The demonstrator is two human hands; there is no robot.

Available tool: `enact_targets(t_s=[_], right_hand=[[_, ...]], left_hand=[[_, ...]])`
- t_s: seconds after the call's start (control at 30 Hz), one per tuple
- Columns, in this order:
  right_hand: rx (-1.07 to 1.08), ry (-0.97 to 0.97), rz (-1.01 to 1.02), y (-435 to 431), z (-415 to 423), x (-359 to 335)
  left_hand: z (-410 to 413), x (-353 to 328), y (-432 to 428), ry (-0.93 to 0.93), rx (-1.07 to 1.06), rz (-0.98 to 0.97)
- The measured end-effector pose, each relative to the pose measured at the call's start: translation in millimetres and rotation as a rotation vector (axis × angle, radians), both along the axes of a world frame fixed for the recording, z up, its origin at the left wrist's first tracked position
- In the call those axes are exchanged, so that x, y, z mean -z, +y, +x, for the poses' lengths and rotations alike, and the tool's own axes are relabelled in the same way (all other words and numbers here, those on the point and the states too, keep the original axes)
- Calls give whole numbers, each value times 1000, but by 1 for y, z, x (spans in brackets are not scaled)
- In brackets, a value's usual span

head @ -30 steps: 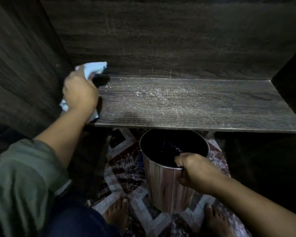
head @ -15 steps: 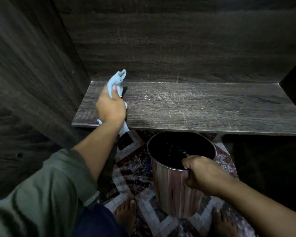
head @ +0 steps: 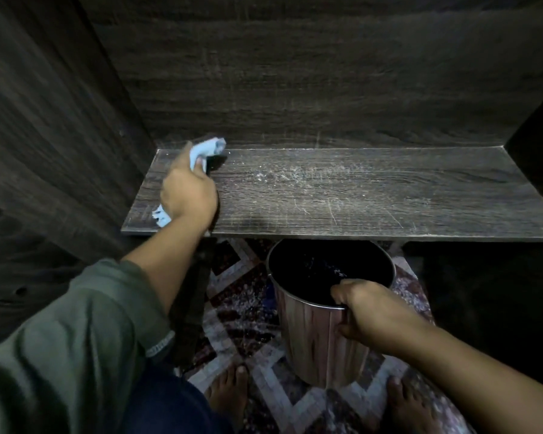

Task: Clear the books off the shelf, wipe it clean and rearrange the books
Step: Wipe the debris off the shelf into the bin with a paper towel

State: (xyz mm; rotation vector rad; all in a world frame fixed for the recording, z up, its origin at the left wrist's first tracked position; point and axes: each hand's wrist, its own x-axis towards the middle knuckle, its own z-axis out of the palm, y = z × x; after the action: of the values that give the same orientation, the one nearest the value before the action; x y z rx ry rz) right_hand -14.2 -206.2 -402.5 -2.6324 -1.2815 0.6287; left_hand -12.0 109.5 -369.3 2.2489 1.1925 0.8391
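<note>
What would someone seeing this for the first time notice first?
The left hand grips a pale blue cloth at the left end of the dark wooden shelf, with white dust scattered across the shelf's middle. Below the front edge, the right hand grips the rim of a bin over a patterned rug.

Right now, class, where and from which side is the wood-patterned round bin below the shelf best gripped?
Probably its near rim, from above: the wood-patterned round bin stands upright and open-topped, no handle shows, and the dark wooden shelf covers its far edge. The right hand grips there.
</note>
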Motion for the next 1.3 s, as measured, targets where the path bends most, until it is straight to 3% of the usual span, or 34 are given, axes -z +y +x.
enact_targets(t_s=[0.1,0.27,0.5,0.67,0.8,1.07,1.13,1.2,1.3], right_hand=[[7,-2,9,-1,-1,0],[-3,1,24,-5,3,-3],[-17,-13,8,-7,2,2],[-12,53,15,-7,2,6],[-18,46,49,-8,1,1],[16,41,40,-16,4,1],[26,42,29,-16,3,2],[23,69,19,-15,2,2],[12,69,3,-13,1,4]], left_hand=[[9,-5,34,-173,22,147],[16,9,81,235,66,176],[30,2,73,260,37,78],[27,4,44,-87,448,-106],[19,7,71,-196,298,276],[29,13,70,323,328,269],[33,10,62,338,439,223],[32,8,43,278,680,188],[32,0,20,103,924,349]])
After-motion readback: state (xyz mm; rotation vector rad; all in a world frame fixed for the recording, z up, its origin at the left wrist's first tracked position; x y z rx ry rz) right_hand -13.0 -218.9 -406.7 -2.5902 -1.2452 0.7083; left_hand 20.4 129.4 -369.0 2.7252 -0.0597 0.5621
